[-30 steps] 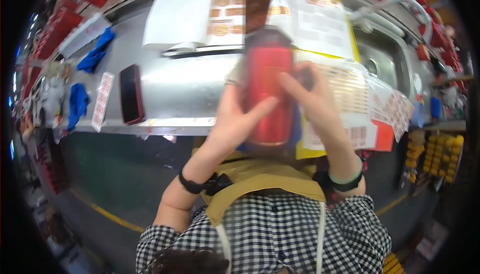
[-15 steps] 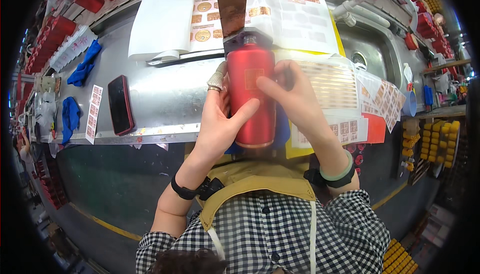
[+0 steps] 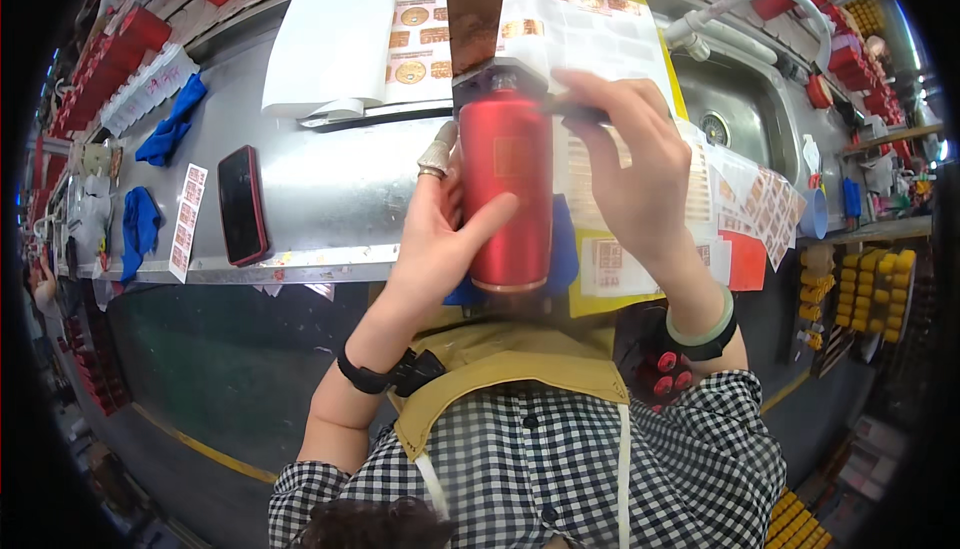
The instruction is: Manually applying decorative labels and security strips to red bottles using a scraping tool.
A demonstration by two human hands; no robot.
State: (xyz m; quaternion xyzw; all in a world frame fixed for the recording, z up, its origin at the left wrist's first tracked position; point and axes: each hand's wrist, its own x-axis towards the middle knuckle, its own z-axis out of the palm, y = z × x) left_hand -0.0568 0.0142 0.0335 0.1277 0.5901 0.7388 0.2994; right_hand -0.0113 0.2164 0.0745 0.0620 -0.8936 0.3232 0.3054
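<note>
A red metallic bottle [image 3: 505, 224] with a narrow neck lies in front of me, its neck pointing away. A small gold-toned rectangle [image 3: 510, 157] sits on its upper side. My left hand [image 3: 440, 234] is closed round the bottle's left side, thumb on top; a pale ribbed cover [image 3: 434, 157] is on one of its fingers. Just right of the bottle's shoulder, my right hand [image 3: 645, 154] is raised with its fingers bent together. Something dark [image 3: 578, 112] shows between those fingers, too blurred to name.
Printed gold sticker sheets [image 3: 420, 44] lie behind the bottle, and more sheets [image 3: 765, 199] to its right. A phone [image 3: 240, 207], a sticker strip [image 3: 187, 224] and blue cloths [image 3: 140, 231] are at left. A brown post [image 3: 477, 9] stands behind the bottle. At right is a sink [image 3: 740, 99].
My right hand has lifted off the bottle's gold rectangle and moved up and right, away from me. My left hand keeps its hold on the bottle.
</note>
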